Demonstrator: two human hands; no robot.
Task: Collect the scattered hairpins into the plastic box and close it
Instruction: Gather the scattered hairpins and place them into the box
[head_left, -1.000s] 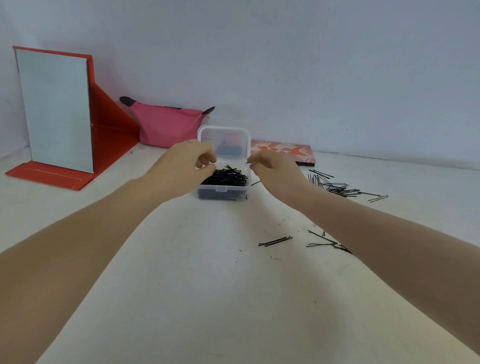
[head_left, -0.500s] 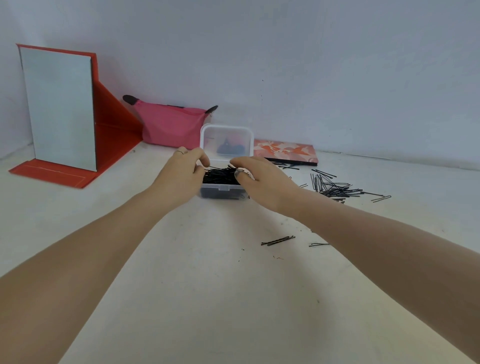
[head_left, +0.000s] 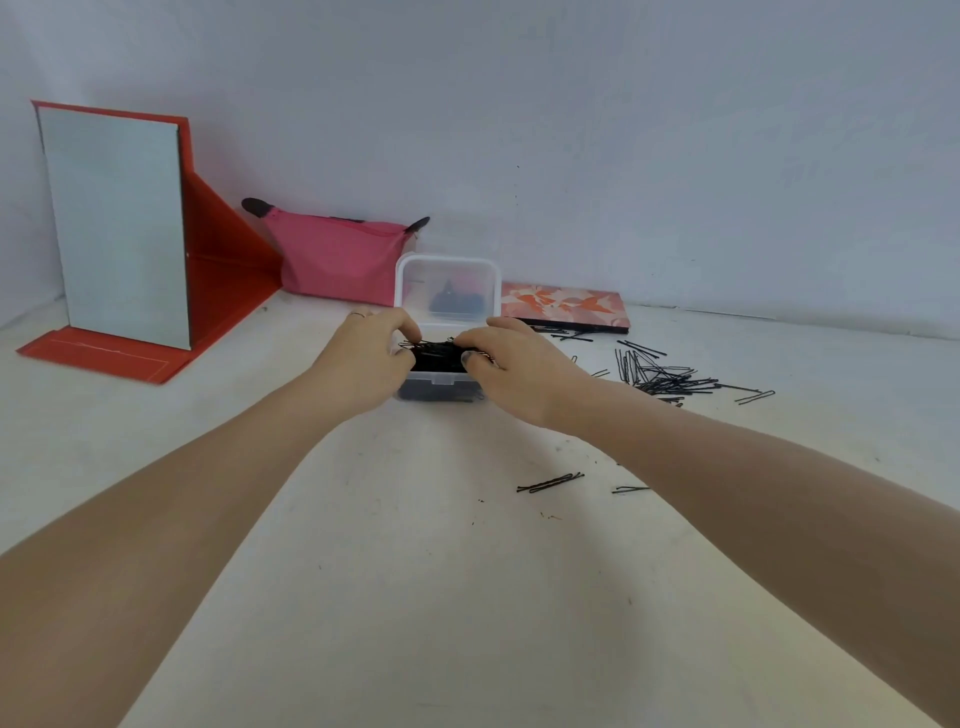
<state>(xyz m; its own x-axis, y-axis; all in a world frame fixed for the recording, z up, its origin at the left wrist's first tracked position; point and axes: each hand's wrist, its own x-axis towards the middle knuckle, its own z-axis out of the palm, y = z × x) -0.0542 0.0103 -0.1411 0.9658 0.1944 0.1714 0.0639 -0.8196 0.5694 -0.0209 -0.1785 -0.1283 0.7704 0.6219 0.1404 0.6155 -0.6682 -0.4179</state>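
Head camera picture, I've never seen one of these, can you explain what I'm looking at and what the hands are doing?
A camera worn on a person's head looks forward and down, so both bare forearms reach away from you. The left hand and right hand meet over a clear plastic box full of black hairpins, fingers curled on the hairpins heaped at its top. Its lid stands open. More scattered hairpins lie on the white table at right. Behind stand a red folding mirror, a pink pouch and a flat patterned case.
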